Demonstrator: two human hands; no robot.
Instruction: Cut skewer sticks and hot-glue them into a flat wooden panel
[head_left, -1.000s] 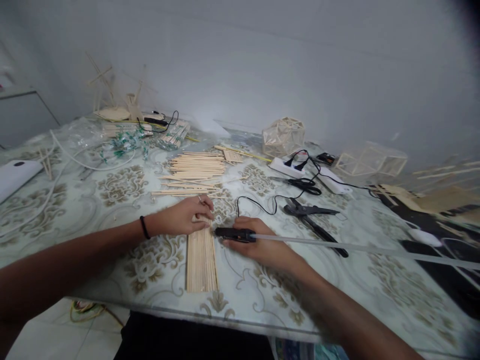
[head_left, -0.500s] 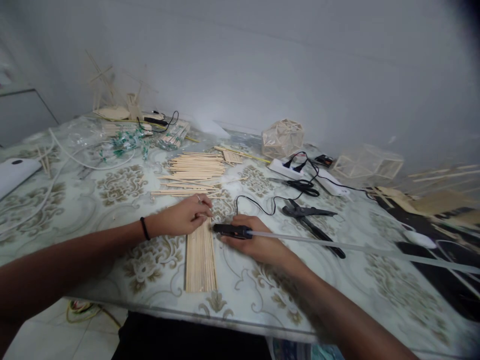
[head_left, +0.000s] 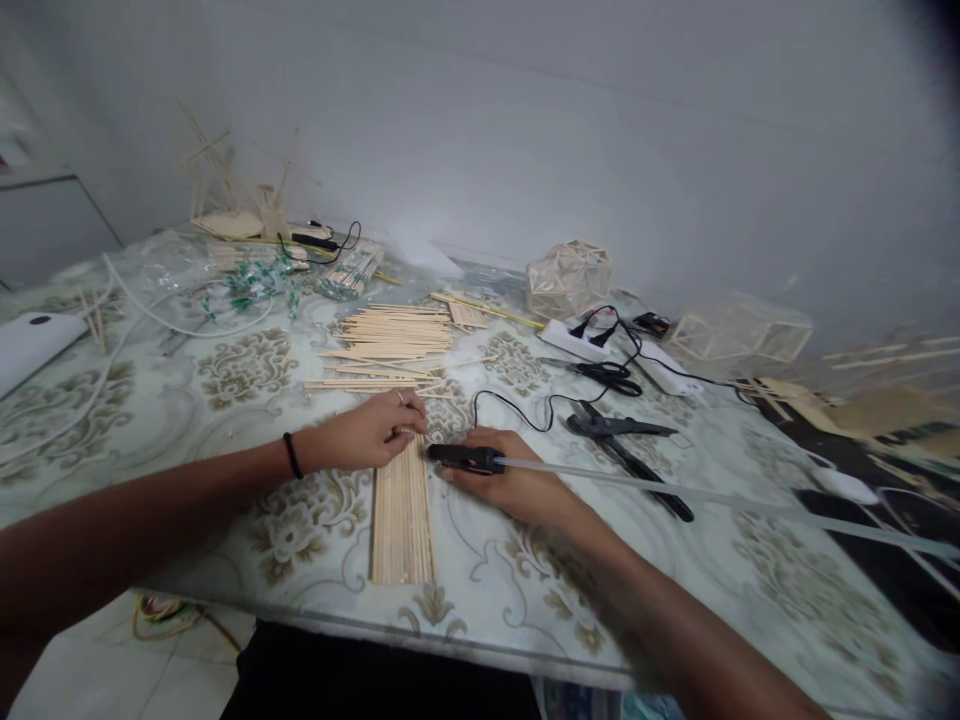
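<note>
A flat panel of pale wooden sticks point(head_left: 403, 530), laid side by side, rests near the front edge of the table. Over its far end lies my left hand point(head_left: 386, 428), fingers bent and closed near the panel's right edge; what they pinch, if anything, is hidden. My right hand point(head_left: 517, 480) is wrapped round a black hot glue gun point(head_left: 465, 459). The gun's nozzle points left, close to the panel's right edge. A long translucent glue stick point(head_left: 675, 495) runs out of its back to the right.
Beyond my hands lies a pile of loose sticks point(head_left: 397, 330). Black cutting pliers point(head_left: 626, 430), scissors point(head_left: 600, 373) and a white power strip point(head_left: 574, 340) sit to the right. Stick-built models point(head_left: 570, 280) stand along the wall. A white device point(head_left: 37, 345) is at far left.
The whole view has shifted very slightly. Both hands, the glue gun and the panel stay in nearly the same places.
</note>
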